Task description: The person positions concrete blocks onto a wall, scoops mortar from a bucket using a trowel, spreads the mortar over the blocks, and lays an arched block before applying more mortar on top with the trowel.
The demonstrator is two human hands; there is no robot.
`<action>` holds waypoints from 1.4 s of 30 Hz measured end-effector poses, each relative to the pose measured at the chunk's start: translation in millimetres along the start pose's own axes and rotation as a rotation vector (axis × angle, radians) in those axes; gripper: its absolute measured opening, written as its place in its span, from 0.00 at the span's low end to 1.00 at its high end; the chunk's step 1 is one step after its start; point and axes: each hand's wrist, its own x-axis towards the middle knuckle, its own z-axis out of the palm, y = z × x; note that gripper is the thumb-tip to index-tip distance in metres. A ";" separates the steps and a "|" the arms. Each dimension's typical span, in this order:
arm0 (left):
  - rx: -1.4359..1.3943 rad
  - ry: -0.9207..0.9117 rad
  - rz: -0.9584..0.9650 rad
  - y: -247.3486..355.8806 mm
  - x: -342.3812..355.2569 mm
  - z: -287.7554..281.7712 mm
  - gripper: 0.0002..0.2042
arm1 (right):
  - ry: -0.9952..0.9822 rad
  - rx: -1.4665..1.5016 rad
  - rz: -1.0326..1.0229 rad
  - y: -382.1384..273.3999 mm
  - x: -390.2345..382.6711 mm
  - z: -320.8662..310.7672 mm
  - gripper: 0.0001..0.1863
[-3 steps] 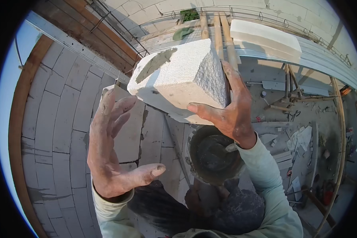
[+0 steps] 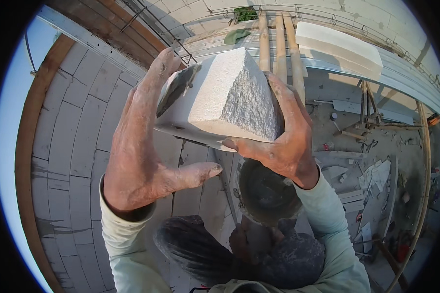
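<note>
A white aerated concrete block [image 2: 214,93] is at the upper middle, its rough broken end turned toward the right and a patch of grey mortar [image 2: 177,88] on its left part. My right hand [image 2: 293,136] grips that broken end, thumb on the near side and fingers round the far right edge. Beside the block's left end is my left hand [image 2: 144,141], fingers stretched upward and thumb spread out. Whether its fingertips touch the block I cannot tell. Below the block sits a round dark bucket [image 2: 269,193] of wet grey mortar, partly covered by my right hand.
A wall of pale blocks [image 2: 83,132] runs along the left, edged by a wooden board [image 2: 32,146]. At the back right, another white block [image 2: 337,46] lies on metal sheeting near several wooden poles [image 2: 280,46]. Scraps and timber litter the floor [image 2: 371,176] on the right.
My left hand has moved up and closer along the block's left end. The block has turned slightly, showing more of its broken face. My right hand keeps its grip.
</note>
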 end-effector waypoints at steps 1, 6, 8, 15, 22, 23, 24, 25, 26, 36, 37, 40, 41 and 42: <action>0.100 -0.083 0.097 -3.9 7.2 -3.9 0.63 | -0.025 0.023 -0.048 -5.4 -2.9 7.6 0.51; 0.128 -0.348 0.148 -19.9 24.2 -30.1 0.61 | -0.115 0.130 -0.088 -13.1 -3.0 26.8 0.54; 0.188 -0.345 0.273 -23.8 28.4 -41.1 0.61 | -0.129 0.099 -0.093 -13.8 3.7 33.3 0.56; 0.196 -0.130 -0.121 -29.9 -2.2 -128.2 0.59 | -0.128 0.030 -0.161 12.5 18.9 9.5 0.55; 0.559 0.053 -0.485 -40.4 -20.2 -249.2 0.57 | 0.131 -0.051 0.405 29.2 -2.4 -40.0 0.32; 0.535 0.066 -0.517 -53.6 -23.6 -257.0 0.54 | 0.131 -0.050 0.410 30.3 -4.4 -40.0 0.32; 0.546 0.060 -0.515 -60.9 -25.3 -261.3 0.54 | 0.143 -0.070 0.453 29.7 -6.3 -40.0 0.31; 0.557 0.112 -0.575 -69.4 -24.8 -261.9 0.53 | 0.157 -0.089 0.496 33.0 -7.9 -39.9 0.29; 0.564 0.165 -0.633 -78.7 -23.2 -261.6 0.52 | 0.164 -0.079 0.499 37.3 -10.0 -39.3 0.29; 0.206 0.092 -0.805 -169.3 22.8 -187.8 0.27 | 0.176 -0.145 0.632 75.3 -36.6 -45.4 0.27; 0.196 0.097 -0.777 -176.8 27.3 -183.1 0.27 | 0.181 -0.153 0.651 77.3 -38.5 -45.4 0.27; 0.179 0.079 -0.742 -199.1 42.1 -168.6 0.26 | 0.171 -0.181 0.711 81.5 -43.6 -46.1 0.27; 0.176 0.064 -0.736 -206.3 46.5 -164.3 0.26 | 0.173 -0.183 0.716 84.0 -45.4 -46.0 0.27; 0.176 0.058 -0.735 -213.7 49.3 -159.5 0.26 | 0.159 -0.188 0.700 87.3 -47.9 -46.2 0.27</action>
